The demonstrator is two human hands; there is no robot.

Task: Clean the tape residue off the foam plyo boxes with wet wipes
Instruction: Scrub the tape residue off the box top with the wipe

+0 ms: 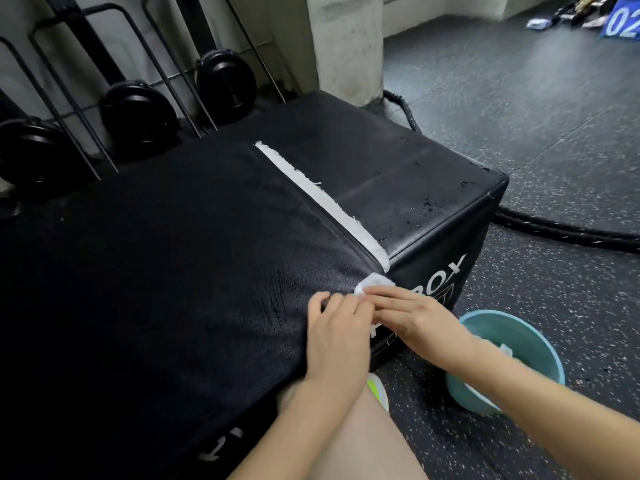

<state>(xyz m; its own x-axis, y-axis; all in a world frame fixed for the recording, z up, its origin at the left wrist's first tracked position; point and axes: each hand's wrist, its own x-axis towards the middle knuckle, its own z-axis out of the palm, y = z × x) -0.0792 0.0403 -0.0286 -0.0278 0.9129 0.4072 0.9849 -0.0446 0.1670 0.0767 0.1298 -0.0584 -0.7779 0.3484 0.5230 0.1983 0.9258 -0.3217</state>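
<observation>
White tape residue strip (320, 199) runs ragged along seam btwn two black foam plyo boxes (398, 174); bunched wet wipe (372, 284) at seam's near corner, under right hand (412, 315) fingers, laid flat; left hand (337, 336) curled beside, grip unclear; teal bucket (540, 344) on floor nearby.

Both forearms reach forward and the two hands meet close together. The left hand (337, 327) lies palm down with its fingers bent. The right hand (412, 311) is stretched flat, with its fingertips (372, 291) pressing down, just beside the left fingers.
</observation>
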